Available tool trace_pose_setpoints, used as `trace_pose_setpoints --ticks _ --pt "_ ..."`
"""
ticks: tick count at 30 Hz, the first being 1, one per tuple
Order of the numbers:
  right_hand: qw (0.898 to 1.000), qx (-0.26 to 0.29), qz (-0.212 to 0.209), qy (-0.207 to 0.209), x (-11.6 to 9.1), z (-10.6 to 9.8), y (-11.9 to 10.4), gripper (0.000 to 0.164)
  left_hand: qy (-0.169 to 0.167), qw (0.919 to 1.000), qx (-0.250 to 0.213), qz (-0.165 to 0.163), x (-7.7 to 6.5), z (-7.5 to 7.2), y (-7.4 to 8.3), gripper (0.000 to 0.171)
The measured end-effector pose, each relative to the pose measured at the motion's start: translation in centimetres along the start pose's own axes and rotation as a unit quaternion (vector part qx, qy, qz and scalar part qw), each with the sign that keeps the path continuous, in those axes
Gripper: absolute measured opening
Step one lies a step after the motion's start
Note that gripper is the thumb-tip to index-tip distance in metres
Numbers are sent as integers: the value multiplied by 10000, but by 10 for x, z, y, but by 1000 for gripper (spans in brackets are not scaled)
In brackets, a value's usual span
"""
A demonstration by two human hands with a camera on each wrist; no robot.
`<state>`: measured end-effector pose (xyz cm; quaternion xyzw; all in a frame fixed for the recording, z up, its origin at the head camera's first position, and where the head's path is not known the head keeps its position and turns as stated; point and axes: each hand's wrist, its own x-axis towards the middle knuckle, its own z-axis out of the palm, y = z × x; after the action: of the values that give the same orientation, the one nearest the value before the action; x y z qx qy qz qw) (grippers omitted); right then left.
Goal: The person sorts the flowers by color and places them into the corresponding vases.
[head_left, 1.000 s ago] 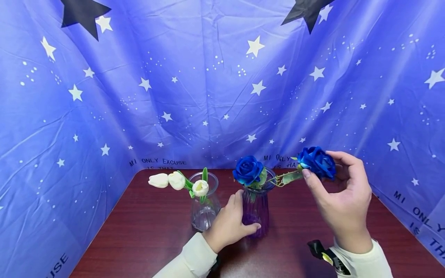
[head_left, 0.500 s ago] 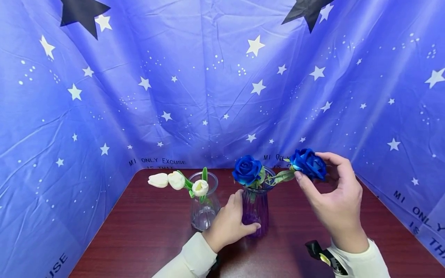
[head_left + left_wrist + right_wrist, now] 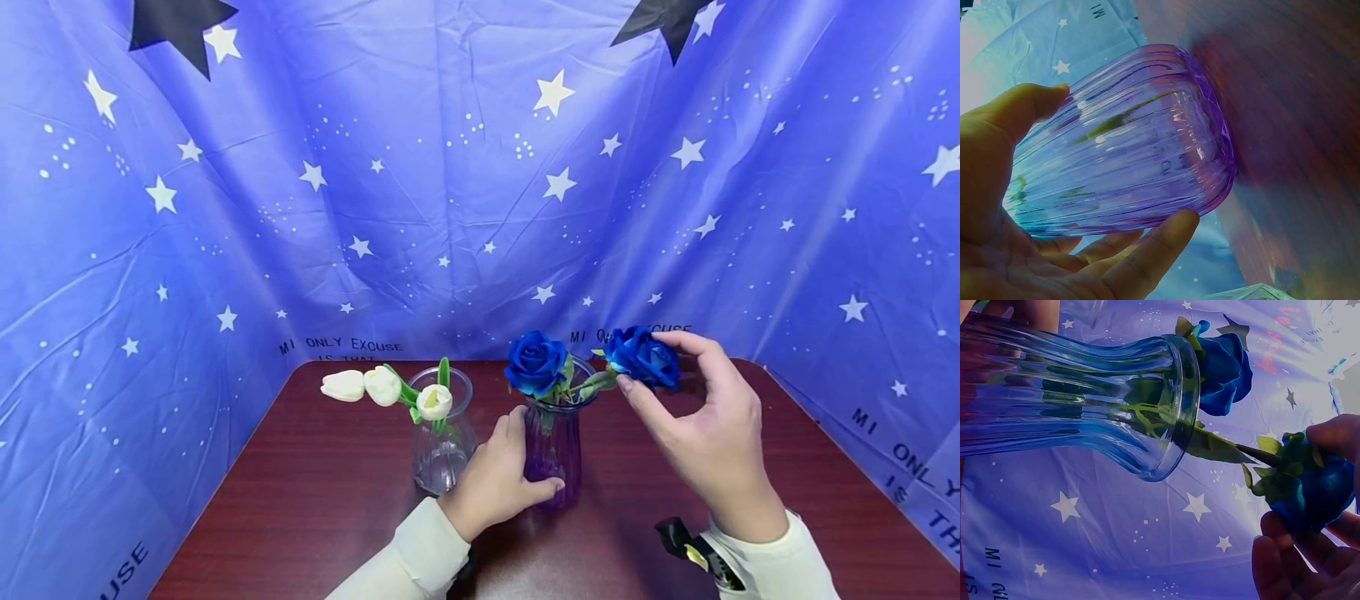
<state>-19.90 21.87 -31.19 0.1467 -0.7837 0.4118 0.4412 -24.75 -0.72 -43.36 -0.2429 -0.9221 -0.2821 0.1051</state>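
Observation:
A ribbed purple glass vase [image 3: 552, 454] stands on the dark wooden table [image 3: 315, 500]. My left hand [image 3: 498, 483] grips its lower body, thumb on one side and fingers on the other, as the left wrist view shows around the purple vase [image 3: 1129, 144]. One blue rose [image 3: 536, 363] stands in the vase. My right hand [image 3: 693, 417] pinches the head of a second blue rose [image 3: 642, 357] just right of the rim. Its stem reaches into the vase mouth [image 3: 1175, 412], and the held rose [image 3: 1307, 487] sits between fingers and thumb.
A clear glass vase [image 3: 442, 446] with white tulips [image 3: 382, 387] stands left of the purple one. Blue star-printed cloth [image 3: 480, 183] closes off the back and both sides of the table. A black strap [image 3: 686, 537] sits at my right wrist.
My right hand has moved left and slightly down with the second rose, bringing its head nearer the vase rim. My left hand has kept its hold on the vase.

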Motion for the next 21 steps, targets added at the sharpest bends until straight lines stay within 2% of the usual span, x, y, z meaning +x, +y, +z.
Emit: trace_pose_setpoints --ticks 5,18,21 --pt "9997 -54 -245 -78 1 2 0 61 15 10000 24 5 0 0 0 107" --pt "9984 -193 -211 -488 0 4 0 57 33 10000 34 -3 0 0 1 107" --pt "9978 -224 -338 -529 0 5 1 58 28 10000 46 17 0 0 1 107"
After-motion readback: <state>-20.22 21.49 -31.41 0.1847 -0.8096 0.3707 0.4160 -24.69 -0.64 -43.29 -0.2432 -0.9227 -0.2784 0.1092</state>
